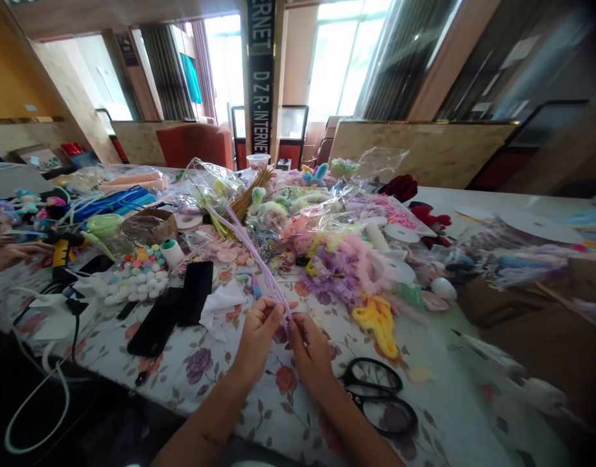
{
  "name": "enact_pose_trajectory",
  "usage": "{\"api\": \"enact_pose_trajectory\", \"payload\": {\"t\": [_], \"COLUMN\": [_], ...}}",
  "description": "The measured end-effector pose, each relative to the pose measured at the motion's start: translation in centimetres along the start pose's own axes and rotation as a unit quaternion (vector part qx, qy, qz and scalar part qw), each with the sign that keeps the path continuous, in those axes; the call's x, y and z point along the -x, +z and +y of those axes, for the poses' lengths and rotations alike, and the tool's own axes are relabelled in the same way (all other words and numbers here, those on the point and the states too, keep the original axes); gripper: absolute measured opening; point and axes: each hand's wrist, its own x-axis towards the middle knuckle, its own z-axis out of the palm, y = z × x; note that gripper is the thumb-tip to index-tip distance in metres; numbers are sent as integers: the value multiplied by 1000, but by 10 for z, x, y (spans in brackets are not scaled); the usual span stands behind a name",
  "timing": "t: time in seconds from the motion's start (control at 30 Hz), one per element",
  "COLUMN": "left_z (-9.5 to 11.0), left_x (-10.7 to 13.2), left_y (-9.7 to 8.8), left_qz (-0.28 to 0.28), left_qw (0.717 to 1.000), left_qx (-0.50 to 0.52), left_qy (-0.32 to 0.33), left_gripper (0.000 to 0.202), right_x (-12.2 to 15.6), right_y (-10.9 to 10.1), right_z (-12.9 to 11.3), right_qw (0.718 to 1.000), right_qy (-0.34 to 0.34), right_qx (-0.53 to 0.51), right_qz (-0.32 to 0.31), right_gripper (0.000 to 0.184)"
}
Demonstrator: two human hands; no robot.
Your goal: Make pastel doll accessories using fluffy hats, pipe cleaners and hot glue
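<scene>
Long lilac pipe cleaners (251, 250) run from the craft pile down to my hands. My left hand (257, 337) and my right hand (311, 347) meet over the flowered tablecloth (200, 363), both pinched on the lower ends of the pipe cleaners. The fingertips touch each other around the stems. Black scissors (378, 395) lie just right of my right wrist. A white cloth (222, 305) and two black phones (174, 311) lie to the left of my left hand.
A heap of bagged pastel craft pieces (321, 227) fills the table's middle. A yellow trim piece (378, 321), white pompoms (135, 275), a thread spool (170, 251) and white cables (45, 383) lie around. Another person's hand (6, 253) rests at the far left.
</scene>
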Motion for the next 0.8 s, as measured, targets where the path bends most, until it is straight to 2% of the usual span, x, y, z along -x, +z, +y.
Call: {"api": "enact_pose_trajectory", "payload": {"t": [0.07,0.2,0.3,0.37,0.43,0.5,0.53,0.6,0.63,0.67,0.73,0.8], "left_z": [-3,-13,-6,16,52,95,117,156,171,184,198,200], "left_x": [0,2,-3,-16,-40,-72,-90,-129,-148,-166,-198,-223], "left_y": [1,0,-6,-17,-34,-57,-69,-91,-99,-107,-117,-123], "left_qz": [-9,18,47,77,129,195,218,271,308,323,353,366], "left_qw": [999,999,998,995,979,942,927,916,912,911,910,910], "left_qx": [30,44,33,47,79,105,105,75,47,35,-1,-51], "left_qy": [-6,-3,12,47,138,253,287,286,265,253,216,189], "left_gripper": [28,27,28,24,14,4,5,13,18,22,28,22], "right_x": [0,2,3,3,2,2,1,1,1,2,2,2], "right_y": [-1,0,1,1,0,-1,-1,0,0,0,1,1], "right_z": [-1,-1,2,4,8,10,11,12,12,12,12,13], "right_qw": [1000,999,996,994,992,990,988,986,984,983,979,977], "right_qy": [4,-25,-60,-67,-69,-71,-73,-77,-80,-83,-87,-90], "right_qx": [-11,4,48,75,98,122,132,147,154,161,177,190], "right_qz": [-5,-26,-45,-46,-32,-21,-20,-27,-32,-37,-43,-46], "right_gripper": [23,22,22,23,25,26,26,27,28,28,29,30]}}
